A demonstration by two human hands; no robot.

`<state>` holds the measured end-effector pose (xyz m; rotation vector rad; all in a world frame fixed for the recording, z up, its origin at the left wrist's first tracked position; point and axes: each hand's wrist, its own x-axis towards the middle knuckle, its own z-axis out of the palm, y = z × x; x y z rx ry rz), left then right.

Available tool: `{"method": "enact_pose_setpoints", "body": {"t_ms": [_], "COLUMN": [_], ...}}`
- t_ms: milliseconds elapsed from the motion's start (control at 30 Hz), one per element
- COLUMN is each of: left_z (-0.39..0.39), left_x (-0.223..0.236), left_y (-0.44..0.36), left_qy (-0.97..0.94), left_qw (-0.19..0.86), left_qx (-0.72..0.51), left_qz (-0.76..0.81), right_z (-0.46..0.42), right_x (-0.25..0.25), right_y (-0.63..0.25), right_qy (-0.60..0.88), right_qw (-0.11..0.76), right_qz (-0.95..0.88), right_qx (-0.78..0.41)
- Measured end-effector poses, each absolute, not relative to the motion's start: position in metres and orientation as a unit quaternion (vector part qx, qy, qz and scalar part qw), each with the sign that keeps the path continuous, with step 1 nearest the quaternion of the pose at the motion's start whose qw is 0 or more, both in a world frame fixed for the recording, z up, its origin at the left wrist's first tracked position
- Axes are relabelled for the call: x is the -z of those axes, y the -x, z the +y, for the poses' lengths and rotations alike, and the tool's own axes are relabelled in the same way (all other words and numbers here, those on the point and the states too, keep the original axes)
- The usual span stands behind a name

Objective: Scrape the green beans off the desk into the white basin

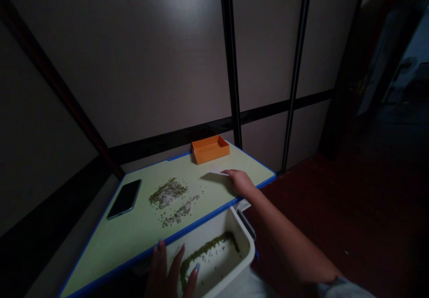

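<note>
Nearest and dim, palm cut off by the bottom edge: left hand (164,280), fingers spread at the white bin (226,222) (gripping or merely resting, hard to tell), with part of the bin out of frame and a band of green grains (208,247) along its inside. Beyond, on the pale, blue-edged table (97,258), two loose patches of greenish-brown seeds (169,193) mixed with whitish bits too blurred to identify, between a dark phone (125,199) and the right hand (241,182), closed in a pinch on a thin white card (216,173).

A dim panelled wall (161,65) meets reddish floor (328,199).
</note>
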<state>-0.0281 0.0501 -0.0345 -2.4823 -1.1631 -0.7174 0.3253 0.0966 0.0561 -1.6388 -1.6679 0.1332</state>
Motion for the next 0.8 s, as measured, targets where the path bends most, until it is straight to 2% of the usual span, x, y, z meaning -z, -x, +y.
{"method": "enact_pose_setpoints", "body": {"t_ms": [133,233,567,700,800], "left_z": [0.038,0.030,0.011,0.005,0.002], "left_x": [0.026,0.019,-0.014,-0.022,-0.025], "left_y": [0.016,0.005,-0.013,-0.019,-0.022], "left_qy": [0.854,0.838,0.813,0.793,0.787], "left_qw": [0.142,0.126,0.008,-0.027,-0.053], "left_qx": [0.263,0.276,0.235,0.233,0.227], "left_qz": [-0.426,-0.454,-0.533,-0.562,-0.572], "right_z": [0.110,0.114,0.106,0.109,0.118], "right_x": [-0.038,-0.031,-0.032,-0.029,-0.029], "right_y": [-0.342,-0.351,-0.351,-0.351,-0.351], "right_qy": [0.568,0.520,0.507,0.524,0.543], "right_qw": [0.646,0.727,0.715,0.673,0.649], "right_qz": [-0.502,-0.430,-0.447,-0.481,-0.503], "right_qx": [-0.092,-0.130,-0.177,-0.204,-0.177]}}
